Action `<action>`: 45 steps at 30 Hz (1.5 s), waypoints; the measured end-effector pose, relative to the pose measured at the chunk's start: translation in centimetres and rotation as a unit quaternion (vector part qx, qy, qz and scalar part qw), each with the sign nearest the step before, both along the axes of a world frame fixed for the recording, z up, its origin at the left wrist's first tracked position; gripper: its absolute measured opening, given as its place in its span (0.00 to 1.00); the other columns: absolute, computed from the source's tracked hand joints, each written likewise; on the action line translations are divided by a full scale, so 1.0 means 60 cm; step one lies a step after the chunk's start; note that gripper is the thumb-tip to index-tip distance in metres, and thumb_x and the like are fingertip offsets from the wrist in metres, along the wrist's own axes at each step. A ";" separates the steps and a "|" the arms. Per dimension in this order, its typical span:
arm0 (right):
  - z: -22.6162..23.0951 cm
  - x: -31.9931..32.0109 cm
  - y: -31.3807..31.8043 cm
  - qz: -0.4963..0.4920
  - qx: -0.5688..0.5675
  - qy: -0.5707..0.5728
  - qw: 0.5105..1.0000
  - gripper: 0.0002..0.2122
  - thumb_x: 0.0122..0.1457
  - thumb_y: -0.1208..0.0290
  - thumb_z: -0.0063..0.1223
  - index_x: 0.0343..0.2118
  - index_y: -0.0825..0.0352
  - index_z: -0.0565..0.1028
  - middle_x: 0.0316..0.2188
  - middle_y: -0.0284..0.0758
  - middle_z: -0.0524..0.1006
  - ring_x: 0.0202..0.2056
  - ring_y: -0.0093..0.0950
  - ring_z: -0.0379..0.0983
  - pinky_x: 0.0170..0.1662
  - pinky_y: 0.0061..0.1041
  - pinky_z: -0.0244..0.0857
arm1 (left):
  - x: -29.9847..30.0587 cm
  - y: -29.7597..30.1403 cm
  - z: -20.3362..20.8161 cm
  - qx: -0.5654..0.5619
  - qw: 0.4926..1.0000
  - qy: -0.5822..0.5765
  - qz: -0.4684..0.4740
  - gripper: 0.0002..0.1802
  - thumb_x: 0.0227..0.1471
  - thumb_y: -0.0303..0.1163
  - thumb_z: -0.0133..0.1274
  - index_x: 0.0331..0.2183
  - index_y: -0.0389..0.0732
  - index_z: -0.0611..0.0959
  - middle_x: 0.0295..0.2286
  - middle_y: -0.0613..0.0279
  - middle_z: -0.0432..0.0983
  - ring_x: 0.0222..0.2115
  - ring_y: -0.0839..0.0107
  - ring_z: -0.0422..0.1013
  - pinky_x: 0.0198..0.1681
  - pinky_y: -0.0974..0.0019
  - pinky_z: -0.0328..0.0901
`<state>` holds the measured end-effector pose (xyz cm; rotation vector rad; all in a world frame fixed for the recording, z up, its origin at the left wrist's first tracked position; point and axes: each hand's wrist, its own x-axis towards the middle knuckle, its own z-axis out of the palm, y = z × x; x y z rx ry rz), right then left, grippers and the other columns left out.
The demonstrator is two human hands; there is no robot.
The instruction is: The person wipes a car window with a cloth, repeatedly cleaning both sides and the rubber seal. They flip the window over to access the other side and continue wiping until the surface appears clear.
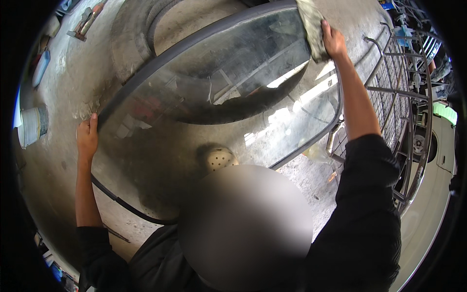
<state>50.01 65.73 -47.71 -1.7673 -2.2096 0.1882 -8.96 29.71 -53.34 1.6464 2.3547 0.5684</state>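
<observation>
Glass [194,92], black seal [151,68] around rim, held above floor [87,68]. Left hand [86,137] closed on left edge; right hand [334,43] closed around cloth [314,31] at far right corner. Advisable: left grip firm, cloth flat, even pressure, seal unsnagged.

Large, rounded clear-glass pane [214,138] with black rubber trim [189,39], slanting up rightward; crumpled pale greenish cloth [312,30] at upper-right edge.
</observation>
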 end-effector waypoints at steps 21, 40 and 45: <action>-0.078 0.205 -0.256 -0.390 -0.133 0.161 0.897 0.43 0.53 0.33 0.33 0.37 0.84 0.73 0.36 0.57 0.74 0.42 0.46 0.69 0.48 0.33 0.58 | -0.123 -0.167 0.002 -0.047 0.984 -0.133 0.110 0.30 0.54 0.46 0.48 0.51 0.35 0.66 0.40 0.56 0.70 0.33 0.62 0.69 0.41 0.63 0.63; -0.140 0.197 -0.400 -0.594 -0.065 0.302 0.743 0.40 0.55 0.35 0.31 0.45 0.77 0.71 0.42 0.52 0.72 0.46 0.44 0.68 0.49 0.35 0.60 | 0.174 -0.446 -0.140 0.053 0.607 -0.650 0.454 0.18 0.55 0.52 0.44 0.27 0.46 0.69 0.19 0.72 0.63 0.19 0.73 0.64 0.26 0.65 0.64; -0.091 0.191 -0.389 -0.566 -0.058 0.424 0.705 0.34 0.55 0.40 0.39 0.40 0.75 0.74 0.34 0.43 0.75 0.35 0.34 0.72 0.37 0.32 0.65 | 0.163 -0.436 -0.123 0.019 0.648 -0.641 0.412 0.18 0.56 0.51 0.44 0.23 0.49 0.68 0.18 0.72 0.64 0.19 0.76 0.64 0.23 0.67 0.62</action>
